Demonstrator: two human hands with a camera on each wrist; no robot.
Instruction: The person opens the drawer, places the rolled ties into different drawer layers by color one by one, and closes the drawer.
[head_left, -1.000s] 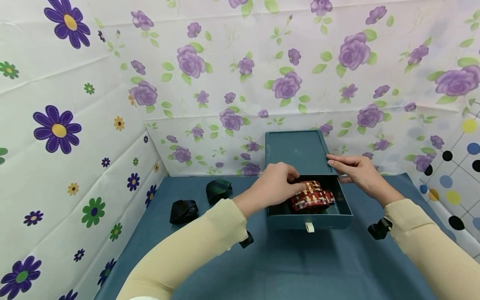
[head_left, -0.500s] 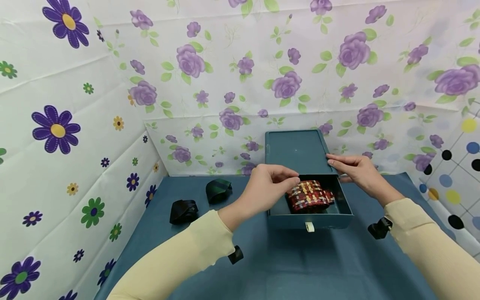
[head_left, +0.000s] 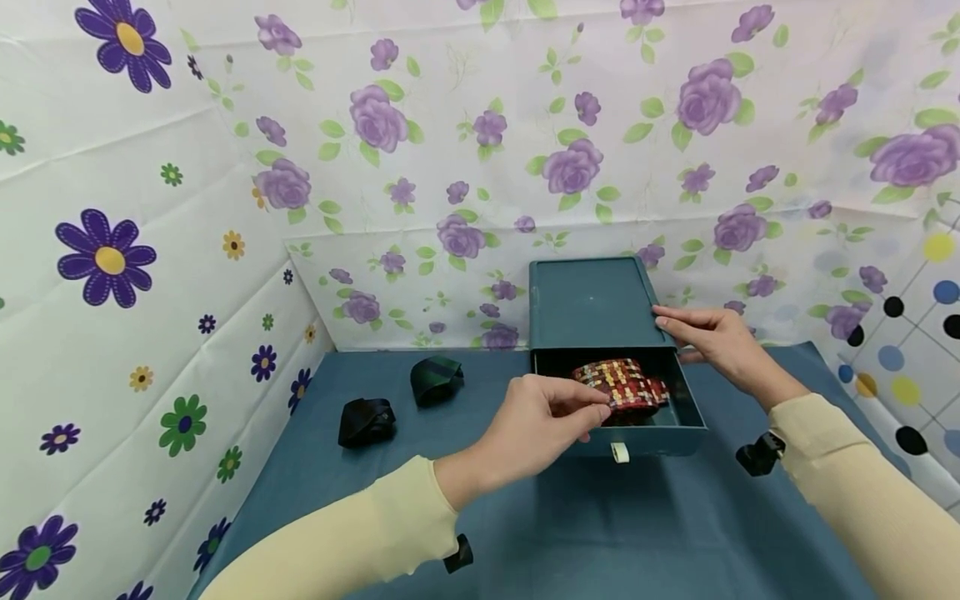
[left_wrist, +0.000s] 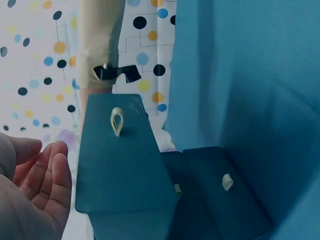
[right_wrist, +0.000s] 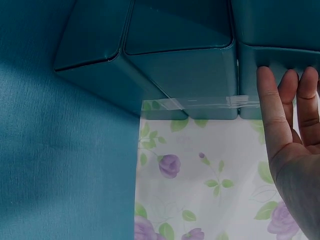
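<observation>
A teal drawer (head_left: 660, 440) with a cream loop pull (head_left: 619, 452) stands pulled out of a teal drawer box (head_left: 592, 304). Inside it lies a rolled necktie (head_left: 622, 379) in woven red, yellow and black. Close by the drawer's front left, my left hand (head_left: 536, 421) overlaps the tie's near side. In the left wrist view its fingers (left_wrist: 59, 172) are loosely bent, with nothing between them and the thumb. My right hand (head_left: 708, 346) steadies the box's right side. Straight fingers (right_wrist: 272, 107) press that side wall (right_wrist: 185, 75) in the right wrist view.
Two more rolls sit left on the blue-covered table (head_left: 480, 517): a black roll (head_left: 367, 423) and a dark green roll (head_left: 437, 382). Lower drawer fronts (left_wrist: 225, 200) with cream pulls show beneath the extended drawer. A flowered curtain (head_left: 450, 192) rises right behind the box.
My left hand has let go of the rolled tie, withdrawn leftward from the drawer and come nearer to its front. The right hand has kept its place on the box.
</observation>
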